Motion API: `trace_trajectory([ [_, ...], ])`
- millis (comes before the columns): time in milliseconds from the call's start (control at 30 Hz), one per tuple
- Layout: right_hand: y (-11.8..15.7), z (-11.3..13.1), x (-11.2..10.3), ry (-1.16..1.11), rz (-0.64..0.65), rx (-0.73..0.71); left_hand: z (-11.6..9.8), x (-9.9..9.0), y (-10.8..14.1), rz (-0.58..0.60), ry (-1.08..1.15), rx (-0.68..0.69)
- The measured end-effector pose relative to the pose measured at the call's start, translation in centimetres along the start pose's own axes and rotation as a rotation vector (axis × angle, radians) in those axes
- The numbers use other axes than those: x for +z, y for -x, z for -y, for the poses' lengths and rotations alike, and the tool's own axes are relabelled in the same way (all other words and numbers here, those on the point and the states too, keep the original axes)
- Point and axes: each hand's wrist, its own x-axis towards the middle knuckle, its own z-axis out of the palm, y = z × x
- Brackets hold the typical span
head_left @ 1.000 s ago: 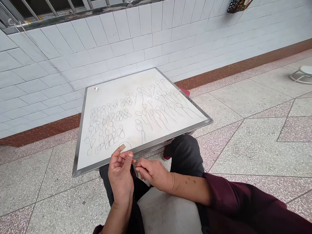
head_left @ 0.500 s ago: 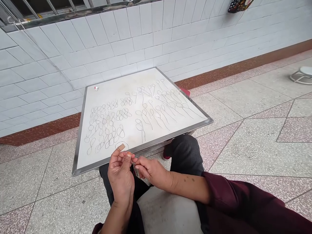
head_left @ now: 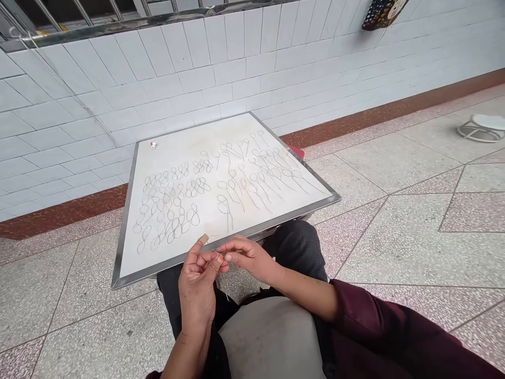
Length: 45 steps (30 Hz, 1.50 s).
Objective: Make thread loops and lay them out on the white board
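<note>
My left hand (head_left: 200, 281) pinches a thin wire (head_left: 228, 298) between thumb and fingers, just in front of the table's near edge. A tan bandage (head_left: 204, 239) wraps the tip of its raised index finger. My right hand (head_left: 250, 259) meets it fingertip to fingertip, pinching the same wire. One wire end hangs below the fingers; most of the rest is hidden in the grip. Beyond my hands, several wires bent into double loops (head_left: 192, 216) lie in rows on the left of the white table (head_left: 173, 151). On its right lie several single-loop wires with long tails (head_left: 223, 200).
The table has a grey metal rim (head_left: 158, 269) and stands against a white tiled wall (head_left: 169, 95). A small red-and-white object (head_left: 153, 145) sits at its far left corner. A white stool (head_left: 483, 126) stands on the speckled floor to the right. My knees are under the near edge.
My right hand has come up over the wire, its fingertips now beside the left thumb. A wire end now shows hanging below. The view has shifted slightly.
</note>
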Motion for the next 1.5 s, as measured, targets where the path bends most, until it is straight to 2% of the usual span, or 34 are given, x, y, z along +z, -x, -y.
trace_trajectory([
  [200,-0.4,0.8,0.0,-0.334,0.073,0.091,-0.3,0.2,0.1,0.055,-0.005,-0.142],
  [400,-0.3,1.0,0.3,-0.472,0.023,0.224,-0.3,0.2,-0.1,0.058,0.088,-0.277],
  [667,-0.3,1.7,-0.3,-0.358,-0.021,0.247,-0.2,-0.1,0.0,0.128,0.088,-0.336],
  [1100,0.0,2.1,-0.6,-0.254,0.023,0.234,0.9,-1.1,0.1,0.248,0.006,-0.408],
  [1300,0.2,2.6,-0.9,-0.237,0.028,0.253,1.1,-0.9,0.6,0.255,-0.096,-0.343],
  [1500,0.2,2.3,-1.5,-0.212,-0.001,0.263,1.6,-0.4,1.1,0.25,-0.096,-0.342],
])
